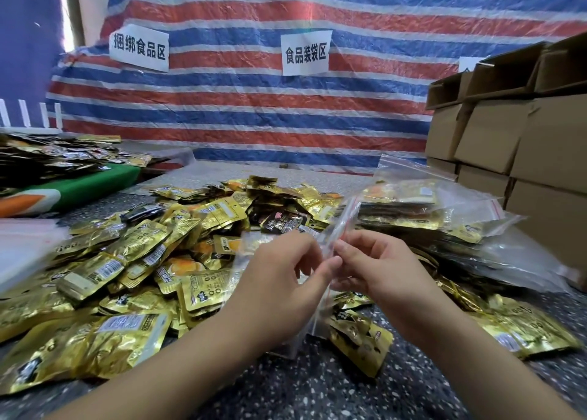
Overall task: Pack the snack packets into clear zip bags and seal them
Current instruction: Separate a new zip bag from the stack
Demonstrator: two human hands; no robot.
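Note:
Both hands meet above a heap of gold snack packets on the speckled table. My left hand and my right hand each pinch one side of the mouth of an empty clear zip bag, held edge-on between them with its red-lined top pointing away from me. The bag's lower part hangs toward the table. To the right lies a stack of filled clear zip bags with gold packets inside.
Stacked cardboard boxes stand at the right edge. More packets lie on a green board at the back left. A pile of flat clear bags sits at the left. A striped tarp with paper signs hangs behind.

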